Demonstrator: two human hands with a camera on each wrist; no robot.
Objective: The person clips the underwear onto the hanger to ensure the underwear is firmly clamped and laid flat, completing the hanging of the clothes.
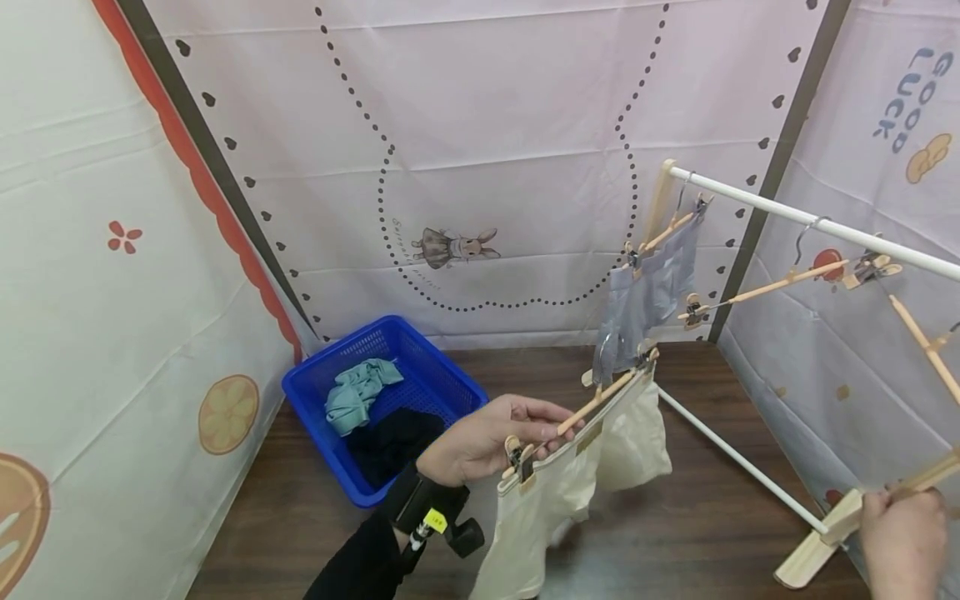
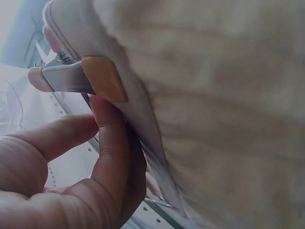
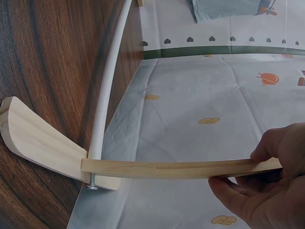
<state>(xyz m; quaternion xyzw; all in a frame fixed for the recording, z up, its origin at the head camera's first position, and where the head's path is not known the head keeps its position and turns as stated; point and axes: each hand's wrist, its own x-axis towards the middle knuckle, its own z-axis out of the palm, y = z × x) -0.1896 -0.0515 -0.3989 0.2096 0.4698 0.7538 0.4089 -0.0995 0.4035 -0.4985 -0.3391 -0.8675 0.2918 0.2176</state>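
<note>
In the head view my left hand [image 1: 498,437] pinches the wooden bar of a clip hanger [image 1: 596,404]. Cream shorts [image 1: 558,492] hang from its two clips; in the left wrist view their cloth [image 2: 224,105] fills the right side, beside a metal clip [image 2: 71,76]. My right hand [image 1: 903,533] grips a wooden upright of the clothes rack, near its foot [image 1: 806,558]. The right wrist view shows thumb and fingers around that upright [image 3: 181,169]. Grey-blue shorts [image 1: 648,287] hang from another hanger at the rack's far end.
A blue basket [image 1: 315,417] at the left holds a teal cloth [image 1: 360,392] and a black cloth [image 1: 393,446]. Bare clip hangers [image 1: 787,283] hang from the rack's white rail [image 1: 825,215]. A lower white rod [image 1: 738,454] runs above the brown table [image 1: 675,533]. Printed cloth walls surround it.
</note>
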